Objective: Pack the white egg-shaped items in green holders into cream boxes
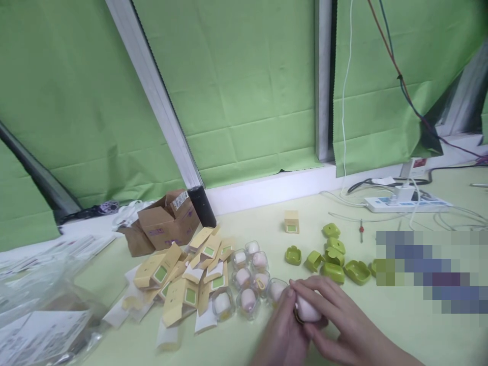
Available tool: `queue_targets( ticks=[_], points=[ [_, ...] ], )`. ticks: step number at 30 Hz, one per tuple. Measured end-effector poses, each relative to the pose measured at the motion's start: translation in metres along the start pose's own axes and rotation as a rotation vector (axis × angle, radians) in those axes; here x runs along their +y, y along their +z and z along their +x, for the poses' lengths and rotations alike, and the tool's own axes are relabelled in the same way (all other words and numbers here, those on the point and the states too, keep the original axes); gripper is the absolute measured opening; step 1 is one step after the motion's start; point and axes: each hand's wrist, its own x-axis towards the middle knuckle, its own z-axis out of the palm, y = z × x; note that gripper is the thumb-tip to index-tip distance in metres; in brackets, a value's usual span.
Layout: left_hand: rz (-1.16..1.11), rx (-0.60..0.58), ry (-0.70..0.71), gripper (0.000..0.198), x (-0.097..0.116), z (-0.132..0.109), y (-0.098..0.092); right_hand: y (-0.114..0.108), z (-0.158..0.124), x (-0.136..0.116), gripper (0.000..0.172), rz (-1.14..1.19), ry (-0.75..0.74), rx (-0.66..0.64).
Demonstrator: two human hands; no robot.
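Both hands meet at the lower middle of the head view around a small pinkish-white rounded piece [308,310], which has a dark edge on its underside. My left hand [282,328] is closed on its left side. From above and the right, the fingers of my right hand [339,312] curl over it, partly hiding it. Just left of my hands stand several similar pale pieces in clear plastic cases [247,300]. Beyond my right hand lie several olive-green plastic shells [333,273], some with their hollow side showing.
Opened yellow cartons [181,297] are heaped to the left, with one small yellow box [292,222] apart at the back. Behind the heap are a brown cardboard box [168,223] and a black cylinder [202,206]. A screwdriver [361,230] and power strip [407,204] lie right.
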Motion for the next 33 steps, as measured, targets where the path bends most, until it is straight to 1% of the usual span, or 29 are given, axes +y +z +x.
queue_targets(
  ticks=[4,6,9,14,17,20,22,24,27,30,33],
  points=[
    [-0.019,0.030,-0.038,0.032,0.000,-0.002,0.006,0.003,-0.003,0.004,0.057,-0.012,0.012,-0.033],
    [-0.019,0.042,-0.062,0.034,0.000,-0.002,0.008,0.005,-0.003,0.005,0.056,-0.006,0.001,-0.019],
    [-0.013,0.062,-0.065,0.029,-0.002,-0.001,0.008,0.007,-0.003,0.003,0.057,-0.003,-0.019,0.019],
    [0.084,0.075,-0.014,0.023,-0.004,0.000,0.003,0.013,-0.001,-0.002,0.057,-0.093,-0.040,0.094],
    [0.120,0.063,0.056,0.018,-0.006,-0.002,-0.004,0.015,-0.001,-0.002,0.056,-0.163,-0.050,0.099],
    [0.114,0.042,0.073,0.019,-0.007,-0.004,-0.008,0.012,0.001,-0.002,0.055,-0.174,-0.042,0.066],
    [0.110,0.029,0.071,0.022,-0.006,-0.005,-0.009,0.008,0.002,-0.002,0.053,-0.147,-0.023,0.027],
    [0.131,0.028,0.075,0.022,-0.004,-0.006,-0.009,0.002,0.004,-0.002,0.052,-0.109,-0.014,-0.023],
    [0.170,0.053,0.085,0.020,-0.001,-0.008,-0.009,-0.004,0.007,-0.004,0.051,-0.079,-0.016,-0.080],
    [0.157,0.100,0.081,0.021,0.001,-0.007,-0.009,-0.006,0.008,-0.003,0.048,-0.091,-0.002,-0.115],
    [0.143,0.125,0.047,0.028,0.001,-0.006,-0.007,-0.002,0.003,0.001,0.053,-0.114,0.045,-0.112]
  ],
)
